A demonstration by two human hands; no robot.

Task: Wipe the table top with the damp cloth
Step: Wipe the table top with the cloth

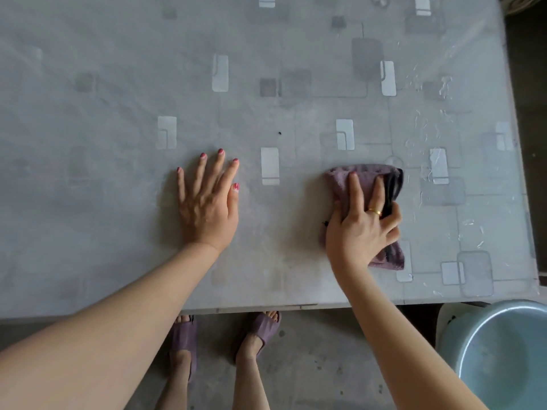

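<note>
Dust or a dull film seems to lie over the left and middle of the tabletop [88, 202], where the grey patterned cover looks matt and dry; by that look, this larger part is not yet wiped. On it the left hand [207, 202] rests flat, fingers straight and spread, its grip apart and holding nothing, apparently bracing the person. A small dark speck [279, 133] sits on the surface beyond and between the two hands.

Further right, the right hand [362, 229] presses on the bunched purple cloth [370, 179], its grip clamped on the cloth with fingers curled into the folds, one finger stretched along the top. The cloth lies on the tabletop near the front edge, toward the right end.

Right of the cloth, the surface shows streaks and beads of water [438, 113], running up the right-hand strip to the far corner. Judging from that, only this strip has been covered, so the task looks early on. Below the right front corner stands a pale basin [503, 350] on the floor.
</note>
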